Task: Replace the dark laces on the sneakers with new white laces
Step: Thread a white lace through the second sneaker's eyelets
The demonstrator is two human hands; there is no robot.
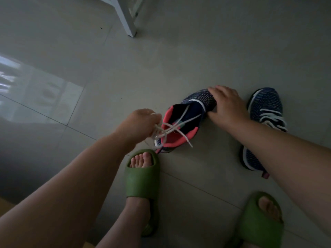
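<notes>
Sneakers: two, navy knit, on the grey tiled floor (107, 72); nearer one (194, 111) held between both hands, second one (263, 122) just to its right.
Green slides: left slide (141, 178) and right slide (259, 224) on bare feet, closest to the bottom edge of the floor; left slide's toe almost touching the heel of the nearer sneaker.
Left forearm: crossing the lower left of the floor, covering the tiles beneath.
Right forearm: lying across the second sneaker, hiding its middle; only toe end and heel end visible.
Left hand (138, 122): fingers curled, gripping a bundle of white laces (172, 127) at the heel end of the nearer sneaker.
White laces: loose strands crossing over the pink collar and running down inside the open shoe; one free end trailing onto the floor to the right of the heel.
Nearer sneaker: pink lining, tilted with the opening facing up, toe pointing away.
Right hand (225, 106): curled over the toe of the nearer sneaker, thumb on the near side, holding it down.
Second sneaker: upright, white laces already threaded across the top.
White furniture leg (128, 20): well apart, standing near the far edge of the floor.
Window reflection: pale patch on the tiles at far left.
</notes>
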